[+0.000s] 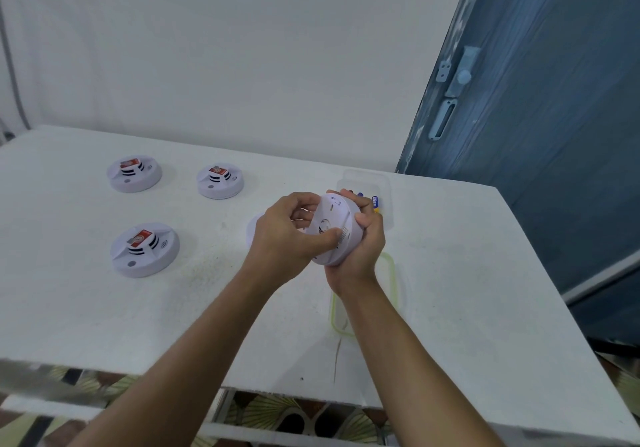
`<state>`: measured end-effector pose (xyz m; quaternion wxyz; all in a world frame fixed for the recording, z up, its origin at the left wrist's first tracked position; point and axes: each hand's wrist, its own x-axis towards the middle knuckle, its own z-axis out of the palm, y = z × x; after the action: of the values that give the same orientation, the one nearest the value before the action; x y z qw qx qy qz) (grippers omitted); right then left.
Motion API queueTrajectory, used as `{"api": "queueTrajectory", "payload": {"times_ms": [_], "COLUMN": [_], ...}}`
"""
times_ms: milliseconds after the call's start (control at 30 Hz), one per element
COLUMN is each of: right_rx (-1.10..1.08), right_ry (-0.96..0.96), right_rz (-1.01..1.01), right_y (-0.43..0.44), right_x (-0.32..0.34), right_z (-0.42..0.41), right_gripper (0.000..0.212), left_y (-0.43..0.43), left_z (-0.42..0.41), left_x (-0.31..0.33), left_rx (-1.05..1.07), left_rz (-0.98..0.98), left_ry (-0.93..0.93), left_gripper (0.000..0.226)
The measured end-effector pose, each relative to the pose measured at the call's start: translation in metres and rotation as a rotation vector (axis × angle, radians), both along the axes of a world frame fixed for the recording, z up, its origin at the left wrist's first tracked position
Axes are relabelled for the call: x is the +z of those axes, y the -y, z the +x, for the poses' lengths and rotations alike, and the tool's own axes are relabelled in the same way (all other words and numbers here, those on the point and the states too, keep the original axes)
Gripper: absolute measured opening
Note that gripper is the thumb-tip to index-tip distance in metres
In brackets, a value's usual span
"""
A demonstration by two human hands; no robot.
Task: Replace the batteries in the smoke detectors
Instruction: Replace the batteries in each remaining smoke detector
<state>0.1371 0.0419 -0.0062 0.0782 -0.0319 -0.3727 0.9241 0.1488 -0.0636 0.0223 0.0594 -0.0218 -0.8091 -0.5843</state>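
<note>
Two hands (294,235) (363,242) grip round white detector (334,230).

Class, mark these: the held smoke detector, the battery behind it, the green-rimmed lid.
held smoke detector (334,228), head view, flat back face.
battery (375,202), head view, blue label.
green-rimmed lid (392,273), head view, right rim.

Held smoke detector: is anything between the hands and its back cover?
Nothing visible. Both hands already touch the held smoke detector: the right hand cups it from behind and the left hand has its thumb on the back face. The battery compartment itself is not visible.
</note>
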Motion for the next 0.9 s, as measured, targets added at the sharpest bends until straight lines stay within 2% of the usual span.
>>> {"api": "queueTrajectory", "payload": {"times_ms": [200,467,633,733,800,900], "right_rx": [0.031,0.126,0.121,0.120,0.131,0.150], "right_ry": [0.043,0.170,0.238,0.225,0.218,0.229], "right_rz": [-0.016,-0.157,-0.276,-0.283,-0.279,-0.262], "right_y": [-0.001,-0.019,-0.026,-0.028,-0.029,-0.029], "right_x": [-0.001,0.002,0.005,0.004,0.004,0.004], "right_z": [-0.001,-0.009,-0.013,-0.014,-0.013,-0.012], "right_gripper": [0.045,0.037,0.042,0.039,0.039,0.040], "left_y": [0.000,0.015,0.020,0.022,0.023,0.021], "left_z": [-0.001,-0.008,-0.002,0.003,0.002,-0.002], "left_x": [0.002,0.002,-0.005,-0.012,-0.016,-0.025], "left_rx": [0.001,-0.133,-0.181,-0.312,-0.371,-0.323], "left_rz": [-0.079,-0.072,-0.246,-0.293,-0.324,-0.392], "left_ry": [-0.039,-0.071,-0.298,-0.490,-0.546,-0.636], "left_gripper": [0.062,0.029,0.046,0.046,0.044,0.042]}}
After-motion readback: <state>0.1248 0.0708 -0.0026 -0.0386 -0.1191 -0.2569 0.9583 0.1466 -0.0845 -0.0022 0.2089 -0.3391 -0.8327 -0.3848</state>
